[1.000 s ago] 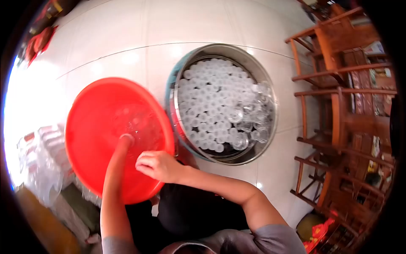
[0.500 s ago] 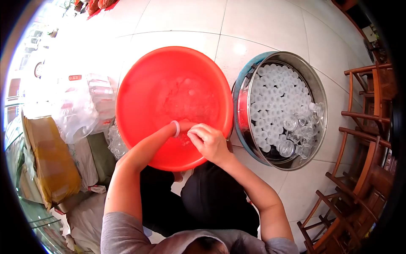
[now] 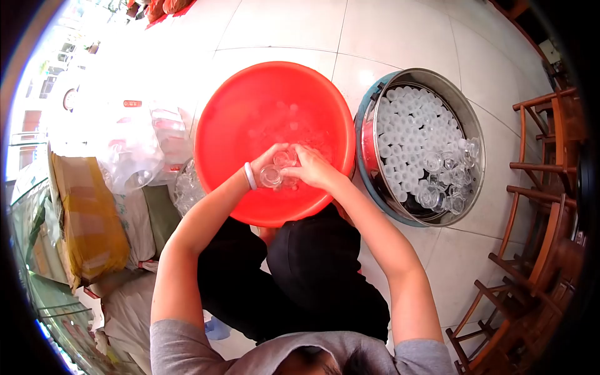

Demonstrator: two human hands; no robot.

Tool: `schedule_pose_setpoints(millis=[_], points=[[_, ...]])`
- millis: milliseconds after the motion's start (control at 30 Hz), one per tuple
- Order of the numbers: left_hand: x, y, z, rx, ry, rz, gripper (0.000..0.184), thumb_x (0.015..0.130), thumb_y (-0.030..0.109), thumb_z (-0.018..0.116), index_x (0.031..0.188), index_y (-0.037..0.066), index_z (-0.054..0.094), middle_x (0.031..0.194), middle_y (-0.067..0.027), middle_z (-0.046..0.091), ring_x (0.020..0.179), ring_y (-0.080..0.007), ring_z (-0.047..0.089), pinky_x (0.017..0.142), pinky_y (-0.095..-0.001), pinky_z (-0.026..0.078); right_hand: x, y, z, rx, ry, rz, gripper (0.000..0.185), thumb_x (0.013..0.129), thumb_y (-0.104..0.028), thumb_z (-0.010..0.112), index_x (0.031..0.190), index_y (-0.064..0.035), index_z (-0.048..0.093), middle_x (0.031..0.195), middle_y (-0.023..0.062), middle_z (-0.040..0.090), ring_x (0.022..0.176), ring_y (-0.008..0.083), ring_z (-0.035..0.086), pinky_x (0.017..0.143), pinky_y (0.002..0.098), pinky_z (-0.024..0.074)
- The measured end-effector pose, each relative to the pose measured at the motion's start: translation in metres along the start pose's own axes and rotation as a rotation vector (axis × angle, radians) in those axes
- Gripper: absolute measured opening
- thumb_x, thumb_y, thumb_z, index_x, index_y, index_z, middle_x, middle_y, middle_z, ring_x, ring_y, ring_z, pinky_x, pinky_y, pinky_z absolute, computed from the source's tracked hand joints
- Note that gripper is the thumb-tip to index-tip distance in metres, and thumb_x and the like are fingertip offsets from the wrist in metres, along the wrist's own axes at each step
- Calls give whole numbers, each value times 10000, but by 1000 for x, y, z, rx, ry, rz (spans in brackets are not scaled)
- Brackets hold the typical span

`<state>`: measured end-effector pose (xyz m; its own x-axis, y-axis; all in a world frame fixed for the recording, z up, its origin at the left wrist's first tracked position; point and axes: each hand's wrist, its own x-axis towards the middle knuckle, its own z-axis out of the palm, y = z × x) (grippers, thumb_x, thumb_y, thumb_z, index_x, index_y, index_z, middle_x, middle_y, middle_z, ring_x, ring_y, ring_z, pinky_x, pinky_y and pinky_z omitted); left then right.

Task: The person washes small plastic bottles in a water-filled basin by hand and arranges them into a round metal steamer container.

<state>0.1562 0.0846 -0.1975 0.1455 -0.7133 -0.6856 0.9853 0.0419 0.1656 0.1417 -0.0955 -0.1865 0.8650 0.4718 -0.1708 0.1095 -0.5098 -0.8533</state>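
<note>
A large red basin (image 3: 237, 125) with water in it stands in front of my knees. Over its near part, my left hand (image 3: 264, 164), with a white band at the wrist, holds small clear glass cups (image 3: 271, 176). My right hand (image 3: 311, 167) meets it from the right, its fingers around the same cups. To the right is a round metal pot (image 3: 478, 187) on a blue-green base. It holds many small whitish translucent cups (image 3: 406, 125) packed together, with several clear glass cups (image 3: 437, 197) lying on top at the near right.
Wooden chairs (image 3: 544, 165) line the right side. Plastic-wrapped packs (image 3: 128, 153) lie left of the basin, with a yellow taped parcel (image 3: 94, 219) nearer me and grey bags (image 3: 131, 312) below it. Pale floor tiles (image 3: 281, 22) lie beyond the basin.
My left hand has come up out of the basin's water with clear glass cups in it. My right hand has moved in and opened from a pinch onto the cups.
</note>
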Motion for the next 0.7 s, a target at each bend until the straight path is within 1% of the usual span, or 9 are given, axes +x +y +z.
schedule_pose_setpoints(millis=[33,133,233,367,467,533,600,667,700], points=[[-7,4,11,-3,-71,47,667,794,631,349,998,28,548,843,-185,613,748,-358,622,339,-333,460,8,-2,-2,0,12,-2,677,688,-299,699,1209,22,410,1123,222,505,1053,314,491,883,396,399],[-24,12,26,36,-110,149,769,770,698,299,1128,41,478,913,-218,591,767,-395,609,324,-327,465,11,-21,-26,909,-363,25,617,756,-325,668,1210,6,413,1080,163,535,970,208,548,778,332,474],[-41,11,24,40,-215,158,877,729,755,276,1197,27,417,969,-234,568,803,-392,602,373,-324,491,8,-48,-42,892,-518,256,620,784,-278,647,1266,-13,361,1116,130,521,967,167,537,744,295,472],[-62,1,24,56,47,358,980,668,805,297,1209,-7,383,1004,-226,557,834,-372,589,494,-321,534,29,-57,-14,791,-166,-274,550,730,-239,690,1175,-3,470,1022,130,585,947,197,558,800,307,453],[-70,2,38,-72,284,567,972,644,809,344,1209,21,396,1005,-202,557,861,-365,576,526,-355,541,38,-91,-21,558,187,-334,477,687,-310,694,1001,10,529,906,121,598,856,210,574,747,318,450],[-75,1,12,-53,-28,518,756,740,651,433,1196,49,425,1018,-162,558,877,-358,574,500,-341,518,22,-123,-59,727,164,-275,377,754,-300,626,980,-17,522,847,116,589,773,202,563,678,327,459],[-80,3,6,-99,55,494,636,784,547,492,1181,53,440,1014,-147,560,875,-356,576,480,-323,505,35,-103,-57,851,132,-287,315,795,-272,581,981,-25,520,841,110,587,754,198,557,663,327,460],[-71,1,-18,120,315,515,426,779,282,556,1128,50,476,967,-112,570,845,-339,584,487,-315,488,70,-33,-13,1205,-323,-113,249,860,-224,480,1019,-36,516,892,113,587,778,208,576,669,331,469],[-69,0,-20,127,306,523,426,779,282,556,1128,50,476,967,-112,570,845,-339,584,487,-315,488,67,-32,-18,1194,-318,-119,249,860,-224,480,1019,-36,516,892,113,587,778,208,576,669,331,469]])
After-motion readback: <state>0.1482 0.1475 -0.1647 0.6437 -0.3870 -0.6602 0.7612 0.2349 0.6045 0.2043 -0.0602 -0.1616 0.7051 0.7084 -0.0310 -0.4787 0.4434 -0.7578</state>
